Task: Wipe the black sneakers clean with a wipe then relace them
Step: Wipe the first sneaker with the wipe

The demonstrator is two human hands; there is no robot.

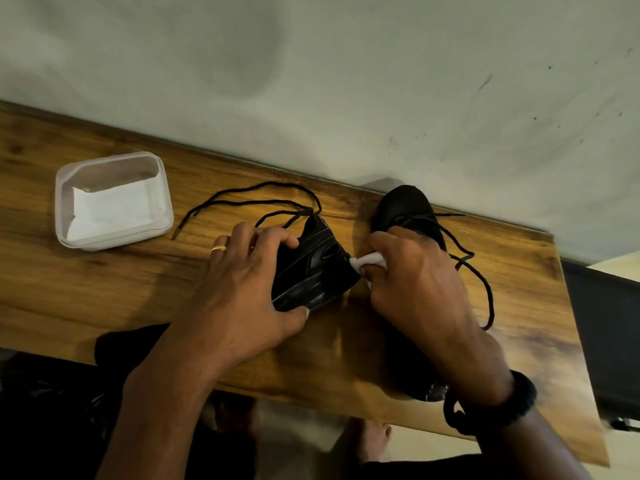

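Note:
My left hand (247, 289) grips a black sneaker (313, 268) lying on its side on the wooden table (104, 292), thumb under its sole edge. My right hand (415, 278) pinches a white wipe (369, 262) against that sneaker's end. A second black sneaker (405, 209) stands behind my right hand, its toe toward the wall and its lace (485, 285) trailing loose to the right. A separate loose black lace (249, 202) lies on the table behind my left hand.
A clear plastic tub (114, 199) holding white wipes sits at the table's left. A pale wall (346, 81) runs along the table's far edge. The table's near edge (311, 407) is close to my forearms; a dark cabinet (602, 341) stands to the right.

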